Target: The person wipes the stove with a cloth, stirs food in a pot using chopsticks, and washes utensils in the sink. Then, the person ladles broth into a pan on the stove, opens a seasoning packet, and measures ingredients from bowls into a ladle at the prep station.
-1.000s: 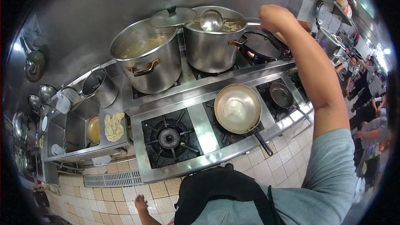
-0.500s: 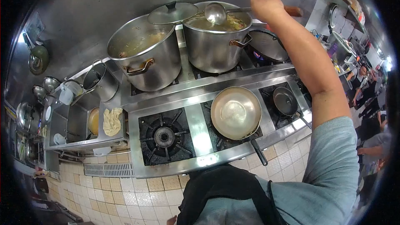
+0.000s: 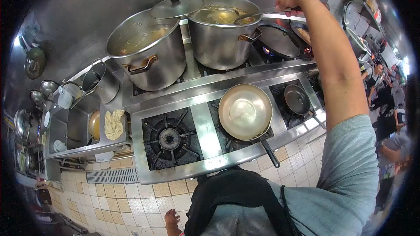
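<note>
My right hand (image 3: 290, 0) is closed around the handle of a ladle (image 3: 259, 13) at the back of the stove. The ladle's bowl sits in the broth inside the right-hand stockpot (image 3: 222, 43), with liquid in it. A glass lid (image 3: 177, 8) rests tilted across the rims of this pot and the left-hand stockpot (image 3: 153, 67), which also holds broth with pieces in it. Low beside my apron hangs my left hand (image 3: 172, 219), fingers loosely apart and holding nothing. In front of the pots, a wide frying pan (image 3: 245, 111) stands on a burner.
A small dark pan (image 3: 297, 98) and a bare burner (image 3: 169, 138) flank the frying pan. Behind, a large pan (image 3: 280, 41) sits over a flame. Left are a sink (image 3: 78, 124), a cloth (image 3: 114, 124) and a tall metal pot (image 3: 101, 81). Several people are at far right.
The ladle's bowl has gone down from above the right-hand stockpot into its broth. My right hand has shifted slightly up and right. More of my left hand has come into view.
</note>
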A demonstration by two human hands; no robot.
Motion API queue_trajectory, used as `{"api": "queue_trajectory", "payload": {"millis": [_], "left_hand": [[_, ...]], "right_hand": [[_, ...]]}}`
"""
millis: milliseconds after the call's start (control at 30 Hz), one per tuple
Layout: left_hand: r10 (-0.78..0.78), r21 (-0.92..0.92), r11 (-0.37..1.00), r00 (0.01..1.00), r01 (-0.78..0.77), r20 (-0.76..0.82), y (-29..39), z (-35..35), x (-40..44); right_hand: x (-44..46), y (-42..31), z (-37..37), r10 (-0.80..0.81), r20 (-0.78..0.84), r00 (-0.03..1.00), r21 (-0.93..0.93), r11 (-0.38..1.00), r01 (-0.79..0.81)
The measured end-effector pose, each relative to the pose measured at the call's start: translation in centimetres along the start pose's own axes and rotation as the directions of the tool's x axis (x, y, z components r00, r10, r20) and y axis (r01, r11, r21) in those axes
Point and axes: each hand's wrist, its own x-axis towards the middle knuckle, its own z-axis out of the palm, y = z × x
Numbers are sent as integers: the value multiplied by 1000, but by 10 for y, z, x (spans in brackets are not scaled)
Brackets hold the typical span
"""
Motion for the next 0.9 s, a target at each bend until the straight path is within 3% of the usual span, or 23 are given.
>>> {"api": "queue_trajectory", "payload": {"millis": [67, 200, 267, 333, 367, 467, 533, 600, 633, 700, 800, 900], "left_hand": [[-40, 80, 996, 996, 34, 79, -24, -5, 6], [-6, 130, 991, 959, -32, 282, -57, -23, 13], [-111, 57, 993, 970, 100, 218, -51, -30, 22], [-390, -107, 912, 918, 396, 76, -26, -35, 25], [-391, -96, 912, 917, 398, 80, -12, -35, 30], [-146, 160, 978, 986, 133, 74, 42, -37, 36], [28, 329, 942, 993, -66, 118, 70, -41, 45], [129, 375, 909, 980, -179, 154, 86, -43, 56], [137, 364, 913, 978, -186, 159, 93, -41, 61], [166, 331, 917, 968, -222, 189, 105, -38, 70], [173, 317, 916, 953, -248, 247, 115, -35, 83], [-3, 162, 987, 990, -20, 142, 138, -18, 50]], "right_hand": [[-9, 9, -9, 50, 23, 998, 149, 987, -53], [-33, 26, -20, 62, 49, 997, 236, 969, -72], [-44, 38, -26, 112, 76, 991, 307, 943, -130], [-79, 30, -35, 168, 38, 985, 341, 924, -171], [-94, 29, -38, 178, 41, 983, 340, 923, -181], [-140, 25, -49, 187, 61, 980, 323, 926, -197], [-169, 28, -49, 186, 45, 982, 294, 936, -191], [-189, 37, -48, 197, 56, 979, 294, 933, -205], [-193, 49, -43, 214, 58, 975, 296, 929, -221], [-199, 80, -23, 85, 51, 995, 309, 946, -97], [-216, 102, 16, 50, 131, 990, 321, 943, -91], [-223, 106, 70, 34, 313, 949, 315, 939, -138]]}}
